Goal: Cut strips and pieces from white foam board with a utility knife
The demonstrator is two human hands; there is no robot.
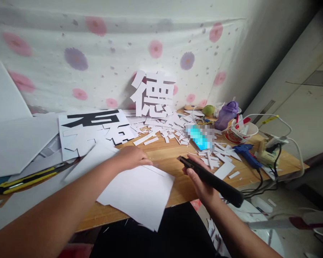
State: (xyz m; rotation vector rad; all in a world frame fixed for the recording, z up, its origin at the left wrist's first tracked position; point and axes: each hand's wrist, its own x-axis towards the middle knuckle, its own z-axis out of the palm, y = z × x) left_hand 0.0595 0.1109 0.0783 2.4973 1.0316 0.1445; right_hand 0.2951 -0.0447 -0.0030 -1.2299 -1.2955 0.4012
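My right hand (200,175) is wrapped round a black box cutter (212,181), its tip pointing up and left, off the table surface. My left hand (130,157) grips the far edge of a white foam board sheet (140,191), fingers curled together and partly hidden. The near corner of that sheet hangs past the table's front edge, and a thin cut line runs near its far edge. Beyond my left hand lie a black character cutout (93,118) and white character pieces (121,132). A built-up white character (154,95) leans upright against the covered wall.
A yellow-and-black box cutter (29,179) lies at left near large white boards (13,143). White offcuts surround a phone (199,138). At right are a blue glue gun (247,154) with cords, a purple bottle (226,115) and a paper tub (242,132) on the wooden table (107,215).
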